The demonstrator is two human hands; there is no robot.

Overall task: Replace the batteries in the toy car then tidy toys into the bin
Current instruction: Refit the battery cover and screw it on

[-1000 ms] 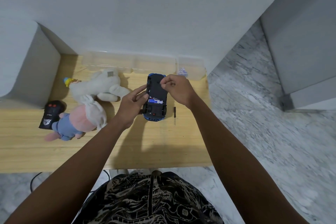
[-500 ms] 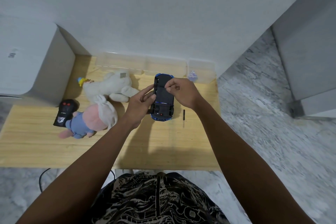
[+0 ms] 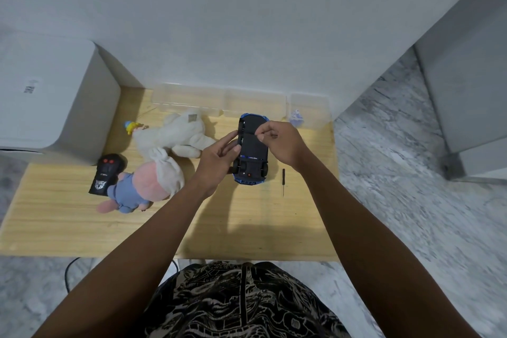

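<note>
The car [image 3: 251,151] lies upside down on the table [image 3: 247,222], near the far edge. The left hand [image 3: 216,162] holds its side with curled fingers to keep it steady. The right hand [image 3: 282,143] has its fingertips pinched together over the black belly; it may hold a tiny screw, but that is too small to see. The battery lid looks back on, so this is likely the closing-up step. Next comes the screwdriver [image 3: 283,181], just beside the car. Then the toys go in the clear bin [image 3: 192,99].
</note>
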